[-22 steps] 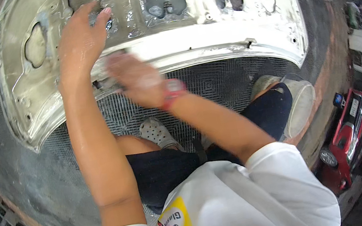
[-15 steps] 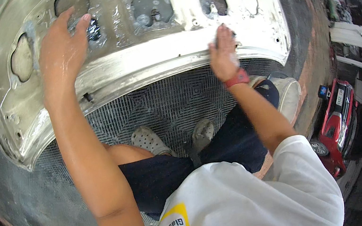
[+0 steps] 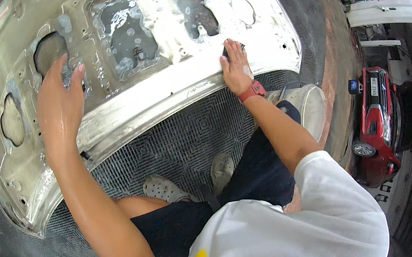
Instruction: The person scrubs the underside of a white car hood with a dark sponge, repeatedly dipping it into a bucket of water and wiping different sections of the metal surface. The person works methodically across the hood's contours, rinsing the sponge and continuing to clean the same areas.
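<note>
A wet, silvery-white car hood [image 3: 123, 103] lies inner side up in front of me, with cut-outs and ribs. My right hand [image 3: 237, 71], with a red watch on its wrist, is pressed flat near the hood's near edge. Under its fingers is a thin dark piece, seemingly sandpaper [image 3: 242, 46], mostly covered by the hand. My left hand [image 3: 56, 107] is at the left part of the hood beside a rounded cut-out [image 3: 49, 52]. Its thumb and forefinger are apart, and nothing shows in it; the other fingers are partly hidden.
A whitish round bucket [image 3: 308, 111] stands by my right knee. Dark ribbed floor mats [image 3: 163, 135] lie under my feet and around the hood. Farther right are a red car [image 3: 379, 121] and a white panel [image 3: 388, 13].
The view has shifted, so the hood appears farther left and lower. My right hand has slid slightly rightward along the hood's near edge. My left hand stays near the same cut-out.
</note>
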`<move>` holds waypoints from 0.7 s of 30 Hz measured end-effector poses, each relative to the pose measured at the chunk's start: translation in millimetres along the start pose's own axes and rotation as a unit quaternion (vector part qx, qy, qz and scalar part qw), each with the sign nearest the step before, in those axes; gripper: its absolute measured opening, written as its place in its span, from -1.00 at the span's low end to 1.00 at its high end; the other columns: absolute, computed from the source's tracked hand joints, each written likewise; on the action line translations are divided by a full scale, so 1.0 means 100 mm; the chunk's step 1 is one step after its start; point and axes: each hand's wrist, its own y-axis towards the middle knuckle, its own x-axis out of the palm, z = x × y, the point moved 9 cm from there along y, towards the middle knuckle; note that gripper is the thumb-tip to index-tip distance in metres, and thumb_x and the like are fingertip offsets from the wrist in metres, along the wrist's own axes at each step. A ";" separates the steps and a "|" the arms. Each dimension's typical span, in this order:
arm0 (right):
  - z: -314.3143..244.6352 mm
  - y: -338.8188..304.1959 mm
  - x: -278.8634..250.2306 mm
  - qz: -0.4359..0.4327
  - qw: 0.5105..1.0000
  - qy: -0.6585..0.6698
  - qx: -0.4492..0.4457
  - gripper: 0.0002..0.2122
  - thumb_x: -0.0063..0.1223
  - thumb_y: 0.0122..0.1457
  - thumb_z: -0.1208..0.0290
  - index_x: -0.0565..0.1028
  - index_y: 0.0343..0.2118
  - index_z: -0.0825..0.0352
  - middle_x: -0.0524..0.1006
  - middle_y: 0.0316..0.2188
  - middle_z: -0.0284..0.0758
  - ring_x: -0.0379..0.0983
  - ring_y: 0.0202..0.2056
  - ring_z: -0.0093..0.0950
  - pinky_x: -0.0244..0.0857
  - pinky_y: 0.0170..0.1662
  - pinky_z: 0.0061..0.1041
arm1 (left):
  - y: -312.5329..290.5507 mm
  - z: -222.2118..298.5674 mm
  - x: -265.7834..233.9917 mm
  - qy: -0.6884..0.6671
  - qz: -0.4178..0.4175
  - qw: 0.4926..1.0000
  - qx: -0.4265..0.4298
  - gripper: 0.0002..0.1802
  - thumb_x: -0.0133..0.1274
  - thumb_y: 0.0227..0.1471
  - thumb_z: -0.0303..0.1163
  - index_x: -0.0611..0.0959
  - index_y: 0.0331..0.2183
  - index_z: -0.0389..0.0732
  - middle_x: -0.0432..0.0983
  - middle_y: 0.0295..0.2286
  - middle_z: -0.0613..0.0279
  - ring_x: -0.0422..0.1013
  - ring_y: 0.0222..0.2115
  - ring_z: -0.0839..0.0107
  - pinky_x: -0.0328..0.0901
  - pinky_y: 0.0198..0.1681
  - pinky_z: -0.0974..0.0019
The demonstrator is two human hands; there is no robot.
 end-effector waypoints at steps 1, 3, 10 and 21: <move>-0.07 -0.02 0.09 0.028 1.000 0.002 0.006 -0.42 -0.11 0.44 0.38 0.13 0.44 0.55 0.17 0.44 0.17 0.05 0.47 0.10 -0.13 0.54 0.01 | -0.01 0.05 0.00 0.006 0.004 1.000 0.012 -0.39 0.10 0.31 -0.03 0.59 0.22 -0.22 0.52 0.18 -0.14 0.44 0.19 -0.14 0.30 0.27 -0.02; -0.79 -0.09 0.29 0.010 0.996 0.084 -0.010 -0.39 -0.18 0.47 0.29 0.10 0.42 0.65 0.16 0.42 0.24 0.03 0.47 0.15 -0.14 0.53 0.07 | -0.03 0.11 0.04 0.024 0.011 0.999 0.031 -0.39 0.10 0.31 -0.03 0.58 0.22 -0.23 0.52 0.18 -0.16 0.43 0.20 -0.14 0.29 0.27 -0.01; -0.25 0.09 0.04 0.049 0.992 0.104 -0.052 -0.55 0.01 0.37 0.35 0.42 0.27 0.44 0.40 0.32 0.01 0.26 0.37 -0.02 0.08 0.47 -0.04 | -0.08 0.38 0.12 0.029 -0.022 0.999 0.026 -0.41 0.15 0.30 -0.12 0.57 0.21 -0.27 0.50 0.19 -0.19 0.41 0.22 -0.15 0.27 0.30 -0.03; -0.22 0.22 0.04 -0.021 0.994 0.077 -0.080 -0.56 -0.10 0.43 0.32 0.41 0.29 0.39 0.38 0.36 -0.10 0.23 0.40 -0.07 -0.08 0.52 0.02 | -0.06 0.56 0.27 0.005 -0.039 0.998 0.044 -0.42 0.17 0.29 -0.14 0.57 0.22 -0.24 0.49 0.20 -0.19 0.40 0.23 -0.13 0.28 0.29 -0.02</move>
